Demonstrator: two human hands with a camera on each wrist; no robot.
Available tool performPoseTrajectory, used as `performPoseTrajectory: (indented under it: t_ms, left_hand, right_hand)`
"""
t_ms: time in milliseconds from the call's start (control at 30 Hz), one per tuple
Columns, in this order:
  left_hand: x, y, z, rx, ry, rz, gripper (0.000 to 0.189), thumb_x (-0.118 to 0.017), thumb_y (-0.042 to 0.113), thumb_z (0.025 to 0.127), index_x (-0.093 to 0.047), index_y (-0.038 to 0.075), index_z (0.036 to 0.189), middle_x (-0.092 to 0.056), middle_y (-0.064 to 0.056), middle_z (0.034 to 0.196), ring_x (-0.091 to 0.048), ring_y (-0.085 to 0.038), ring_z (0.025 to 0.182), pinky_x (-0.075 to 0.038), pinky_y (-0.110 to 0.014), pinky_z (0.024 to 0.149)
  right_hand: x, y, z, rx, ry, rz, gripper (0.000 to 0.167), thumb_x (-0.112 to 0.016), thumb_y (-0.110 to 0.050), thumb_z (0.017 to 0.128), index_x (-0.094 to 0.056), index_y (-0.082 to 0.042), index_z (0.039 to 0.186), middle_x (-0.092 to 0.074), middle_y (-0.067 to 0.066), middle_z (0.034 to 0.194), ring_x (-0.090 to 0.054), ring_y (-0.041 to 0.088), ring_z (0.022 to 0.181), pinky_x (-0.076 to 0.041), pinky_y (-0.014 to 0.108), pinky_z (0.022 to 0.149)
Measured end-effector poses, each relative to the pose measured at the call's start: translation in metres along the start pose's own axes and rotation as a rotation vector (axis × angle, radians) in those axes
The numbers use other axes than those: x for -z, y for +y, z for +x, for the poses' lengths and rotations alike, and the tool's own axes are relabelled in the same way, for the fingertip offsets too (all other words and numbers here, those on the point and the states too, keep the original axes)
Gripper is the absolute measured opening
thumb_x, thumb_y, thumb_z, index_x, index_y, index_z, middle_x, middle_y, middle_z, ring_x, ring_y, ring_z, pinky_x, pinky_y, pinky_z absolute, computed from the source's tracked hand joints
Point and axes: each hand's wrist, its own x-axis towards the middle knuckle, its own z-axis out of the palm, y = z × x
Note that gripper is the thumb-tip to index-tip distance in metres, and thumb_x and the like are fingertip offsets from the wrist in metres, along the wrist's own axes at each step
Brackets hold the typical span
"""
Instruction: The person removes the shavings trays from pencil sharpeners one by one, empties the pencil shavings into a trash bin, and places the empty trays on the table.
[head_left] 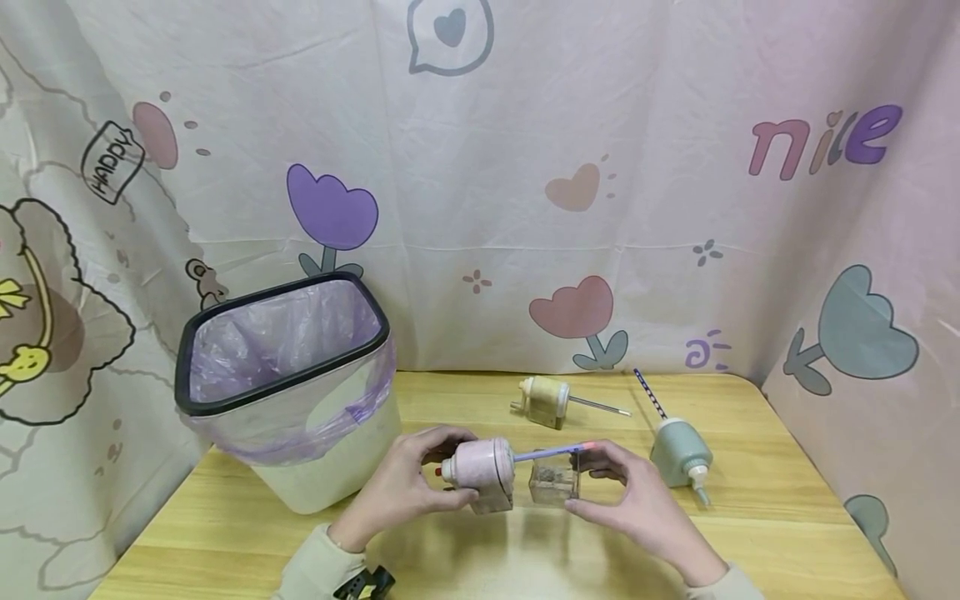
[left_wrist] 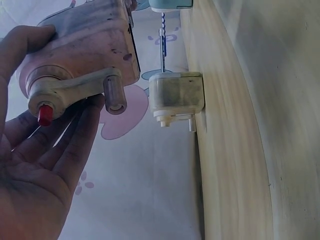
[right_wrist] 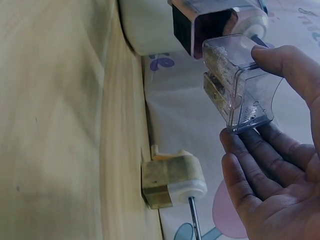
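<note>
My left hand (head_left: 412,477) grips a pink crank pencil sharpener (head_left: 480,468) above the table, thumb on one side and fingers on the other. Its crank (left_wrist: 85,89) and a red tip (left_wrist: 45,115) face the left wrist camera. From the sharpener's other end a blue-purple pencil (head_left: 551,452) sticks out toward the right. My right hand (head_left: 633,493) holds a clear shavings drawer (right_wrist: 245,90) between thumb and fingertips, apart from the sharpener. Greyish shavings (head_left: 552,477) lie inside the drawer. An opening in the sharpener body (right_wrist: 207,25) shows in the right wrist view.
Behind my hands lies a yellow crank sharpener (head_left: 546,402) with a dark pencil (head_left: 600,406) in it. A green sharpener (head_left: 681,454) with a patterned pencil (head_left: 650,393) stands at the right. At the left is a white bin (head_left: 300,490) lined with a purple bag. A printed curtain (head_left: 480,167) hangs behind.
</note>
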Motion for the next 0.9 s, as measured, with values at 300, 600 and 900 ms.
performPoseTrajectory:
  t_ms: [300, 600, 900]
  left_hand:
    - [0.001, -0.002, 0.0, 0.009, 0.007, 0.024, 0.053, -0.096, 0.018, 0.08, -0.071, 0.019, 0.127, -0.077, 0.003, 0.118, -0.074, -0.007, 0.101, -0.065, -0.029, 0.09]
    - [0.001, -0.005, 0.0, 0.013, 0.014, 0.061, 0.052, -0.096, 0.018, 0.079, -0.071, 0.02, 0.125, -0.077, 0.006, 0.115, -0.071, -0.004, 0.096, -0.065, -0.028, 0.085]
    - [0.0, -0.011, 0.0, 0.056, 0.003, 0.078, 0.053, -0.097, 0.022, 0.078, -0.071, 0.024, 0.124, -0.076, 0.009, 0.112, -0.071, -0.004, 0.095, -0.065, -0.027, 0.084]
  right_hand:
    - [0.012, 0.008, 0.004, 0.031, 0.048, -0.007, 0.054, -0.095, -0.028, 0.081, -0.07, -0.018, 0.128, -0.078, -0.003, 0.117, -0.072, 0.006, 0.106, -0.061, 0.026, 0.098]
    - [0.023, 0.011, 0.004, -0.02, 0.076, -0.047, 0.058, -0.094, -0.03, 0.082, -0.069, -0.014, 0.132, -0.077, -0.001, 0.122, -0.07, 0.005, 0.108, -0.06, 0.025, 0.099]
    - [0.032, 0.012, 0.004, -0.03, 0.088, -0.069, 0.059, -0.094, -0.031, 0.083, -0.068, -0.014, 0.134, -0.076, 0.001, 0.124, -0.07, 0.006, 0.109, -0.059, 0.024, 0.1]
